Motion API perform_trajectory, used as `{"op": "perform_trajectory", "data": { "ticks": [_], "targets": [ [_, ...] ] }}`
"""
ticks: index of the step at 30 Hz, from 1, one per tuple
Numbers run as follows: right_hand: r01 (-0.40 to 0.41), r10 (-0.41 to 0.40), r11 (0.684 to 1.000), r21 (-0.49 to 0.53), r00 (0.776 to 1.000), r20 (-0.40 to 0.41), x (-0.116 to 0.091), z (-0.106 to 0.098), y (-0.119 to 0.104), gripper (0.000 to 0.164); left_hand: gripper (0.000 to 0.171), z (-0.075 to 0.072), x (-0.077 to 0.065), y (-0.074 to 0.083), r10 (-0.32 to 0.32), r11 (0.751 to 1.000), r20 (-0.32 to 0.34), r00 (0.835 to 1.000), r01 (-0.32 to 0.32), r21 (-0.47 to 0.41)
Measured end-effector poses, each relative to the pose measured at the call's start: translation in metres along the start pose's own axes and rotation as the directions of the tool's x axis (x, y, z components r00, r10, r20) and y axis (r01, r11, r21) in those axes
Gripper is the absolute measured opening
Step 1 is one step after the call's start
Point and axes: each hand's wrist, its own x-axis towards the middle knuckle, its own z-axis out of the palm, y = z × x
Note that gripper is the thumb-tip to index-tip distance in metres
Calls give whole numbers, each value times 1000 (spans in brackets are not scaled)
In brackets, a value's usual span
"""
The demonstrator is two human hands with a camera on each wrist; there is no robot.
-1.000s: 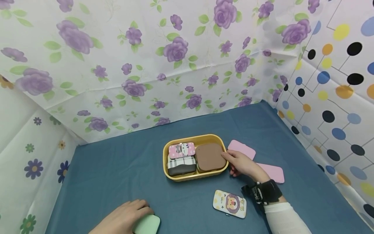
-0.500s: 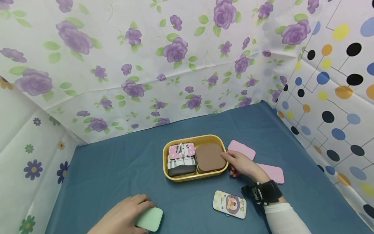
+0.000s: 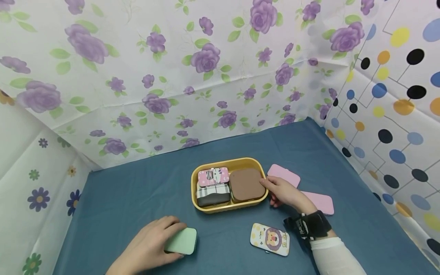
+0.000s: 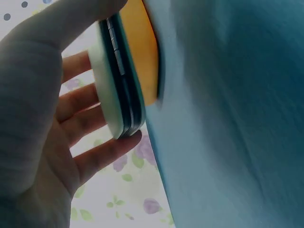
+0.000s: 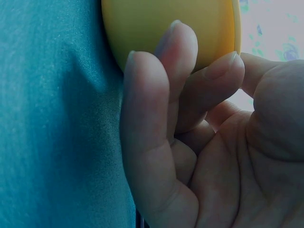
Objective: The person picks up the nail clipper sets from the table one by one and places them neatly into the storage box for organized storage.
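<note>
In the head view, my left hand grips a mint-green hinged case at the front left. The left wrist view shows the dark sides and hinge of the hinged case, with thumb and fingers around it. My right hand pinches the right rim of a yellow basket. Several fingers curl against the outer wall of the yellow basket in the right wrist view. Inside lie a brown square case, a pink cat-print tin and a plaid-and-black case.
A lion-print tin lies on the blue cloth in front of the basket. Two pink cases lie right of it: one upper case and one lower case, partly behind the right forearm. Patterned sheets stand around the cloth.
My left hand has moved up and to the right with the green case, toward the basket. My right hand has stayed at the basket's rim.
</note>
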Motion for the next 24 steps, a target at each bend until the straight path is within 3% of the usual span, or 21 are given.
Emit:
{"op": "perform_trajectory", "data": {
  "ticks": [3, 10, 17, 24],
  "targets": [
    [0, 0, 1000, -2, 1000, 0, 0, 0, 0, 49, 73, 1, 6, 0, -18, 999, -65, 998, 20, 34],
    [-3, 3, 1000, -3, 1000, 2, 0, 0, -1, 48, 75, -2, 22, 4, -127, 990, -99, 987, 131, 44],
    [5, -5, 1000, -5, 1000, 5, 0, 0, -2, 48, 78, 1, 46, 7, -191, 981, -189, 963, 190, -23],
    [3, -3, 1000, -13, 1000, -2, -1, 0, -1, 49, 78, 4, 70, 10, -250, 967, -219, 943, 234, -97]
  ]
}}
